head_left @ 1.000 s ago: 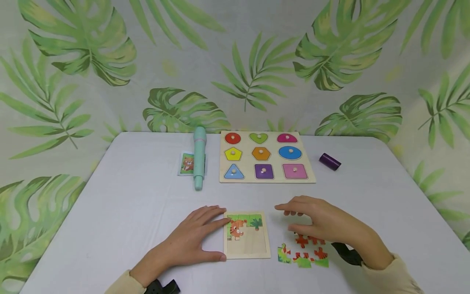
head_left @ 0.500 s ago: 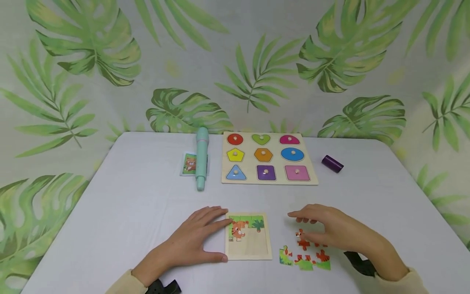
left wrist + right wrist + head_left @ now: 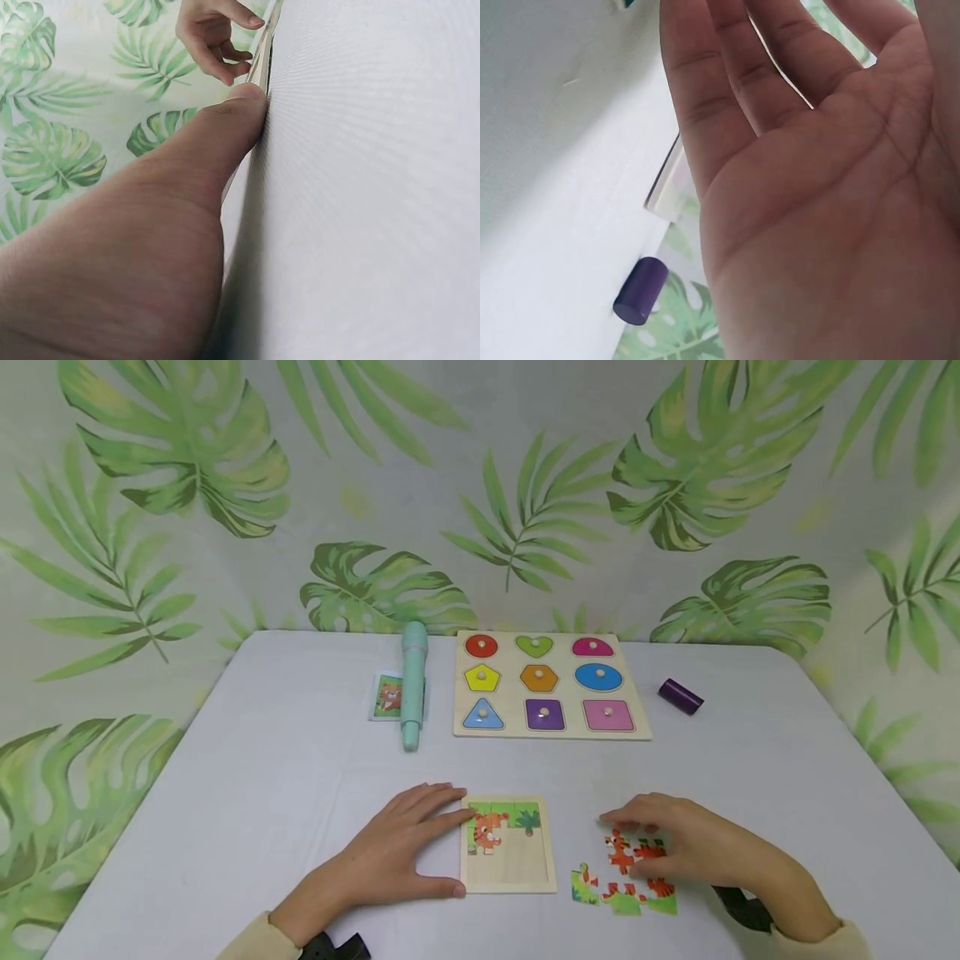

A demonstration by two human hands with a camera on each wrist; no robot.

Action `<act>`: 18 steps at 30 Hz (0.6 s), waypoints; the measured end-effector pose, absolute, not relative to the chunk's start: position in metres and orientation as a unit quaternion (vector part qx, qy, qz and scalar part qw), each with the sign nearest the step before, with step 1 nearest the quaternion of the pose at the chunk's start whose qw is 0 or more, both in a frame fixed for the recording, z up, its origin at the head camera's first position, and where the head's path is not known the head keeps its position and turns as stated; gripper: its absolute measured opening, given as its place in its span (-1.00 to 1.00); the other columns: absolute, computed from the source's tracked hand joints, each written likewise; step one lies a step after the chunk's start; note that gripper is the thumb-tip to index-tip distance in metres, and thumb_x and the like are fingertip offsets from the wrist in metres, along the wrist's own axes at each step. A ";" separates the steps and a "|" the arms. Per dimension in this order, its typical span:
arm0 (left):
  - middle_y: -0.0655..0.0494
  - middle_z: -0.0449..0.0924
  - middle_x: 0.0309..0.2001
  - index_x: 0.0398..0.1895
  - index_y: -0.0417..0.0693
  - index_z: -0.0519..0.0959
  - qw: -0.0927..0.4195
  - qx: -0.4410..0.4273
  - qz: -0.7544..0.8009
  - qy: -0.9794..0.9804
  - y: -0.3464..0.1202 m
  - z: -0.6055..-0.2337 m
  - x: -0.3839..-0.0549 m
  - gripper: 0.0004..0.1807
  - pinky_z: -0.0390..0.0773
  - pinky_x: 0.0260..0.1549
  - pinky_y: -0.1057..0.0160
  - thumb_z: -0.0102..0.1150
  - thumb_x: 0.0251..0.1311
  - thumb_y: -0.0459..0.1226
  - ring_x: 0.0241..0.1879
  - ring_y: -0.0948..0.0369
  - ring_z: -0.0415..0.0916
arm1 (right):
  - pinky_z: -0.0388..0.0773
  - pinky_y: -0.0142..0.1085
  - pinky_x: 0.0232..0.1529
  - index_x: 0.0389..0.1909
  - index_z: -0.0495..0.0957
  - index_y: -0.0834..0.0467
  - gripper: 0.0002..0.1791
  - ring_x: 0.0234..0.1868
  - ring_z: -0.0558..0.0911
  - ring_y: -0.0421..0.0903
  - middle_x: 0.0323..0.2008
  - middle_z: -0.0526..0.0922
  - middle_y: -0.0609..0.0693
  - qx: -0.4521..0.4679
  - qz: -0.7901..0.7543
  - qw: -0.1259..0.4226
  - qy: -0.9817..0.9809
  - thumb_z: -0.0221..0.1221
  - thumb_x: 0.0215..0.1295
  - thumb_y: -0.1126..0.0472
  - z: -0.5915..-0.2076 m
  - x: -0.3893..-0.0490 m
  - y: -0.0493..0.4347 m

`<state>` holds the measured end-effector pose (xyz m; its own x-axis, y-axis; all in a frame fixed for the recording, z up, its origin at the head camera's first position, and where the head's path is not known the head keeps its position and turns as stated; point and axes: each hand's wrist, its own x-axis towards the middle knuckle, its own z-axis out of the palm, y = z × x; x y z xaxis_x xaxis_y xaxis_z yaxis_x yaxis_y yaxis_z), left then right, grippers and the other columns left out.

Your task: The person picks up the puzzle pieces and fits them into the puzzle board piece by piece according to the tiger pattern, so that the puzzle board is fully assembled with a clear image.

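Left hand [image 3: 401, 852] spreading fingers, touching left edge of tray [image 3: 521, 870] with thumb and fingertips, not gripping. Tray lying flat, fitted pieces [image 3: 489, 833] covering top and upper left. Right hand [image 3: 701, 843] reaching over loose pieces [image 3: 620, 853] right of tray, fingers loosely bent, pinching nothing; thumb contact unclear. Shape board [image 3: 502, 693] lying behind.

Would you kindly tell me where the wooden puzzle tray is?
In the head view, the puzzle tray lies below centre, between the left hand and the loose pieces.
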<state>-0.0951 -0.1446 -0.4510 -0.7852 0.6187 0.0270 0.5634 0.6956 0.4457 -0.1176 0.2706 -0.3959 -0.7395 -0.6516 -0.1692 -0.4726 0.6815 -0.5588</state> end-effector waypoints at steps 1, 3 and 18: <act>0.30 0.15 0.59 0.54 0.36 0.33 0.063 0.322 0.221 0.919 -0.145 -0.451 -0.095 -0.02 0.08 0.58 -0.07 0.22 0.06 0.48 0.60 0.16 0.02 | 0.65 -0.36 -0.02 0.25 0.63 -0.09 -0.43 -0.04 0.56 -0.34 0.06 0.65 -0.28 -0.313 -0.246 0.182 0.899 0.42 0.24 -0.14 -0.397 -0.118 0.271; 0.30 0.16 0.59 0.54 0.36 0.33 0.061 0.322 0.220 0.919 -0.144 -0.451 -0.095 -0.02 0.09 0.58 -0.07 0.22 0.07 0.47 0.60 0.16 0.02 | 0.65 -0.36 -0.02 0.24 0.64 -0.11 -0.44 -0.04 0.56 -0.35 0.05 0.64 -0.30 -0.313 -0.243 0.181 0.900 0.43 0.24 -0.13 -0.398 -0.118 0.272; 0.30 0.15 0.59 0.54 0.37 0.33 0.054 0.322 0.218 0.920 -0.145 -0.452 -0.095 -0.02 0.09 0.58 -0.06 0.19 0.06 0.50 0.60 0.16 0.02 | 0.67 -0.37 -0.06 0.17 0.68 -0.08 -0.53 -0.06 0.56 -0.36 -0.04 0.65 -0.36 -0.329 -0.234 0.163 0.900 0.40 0.28 -0.11 -0.403 -0.120 0.273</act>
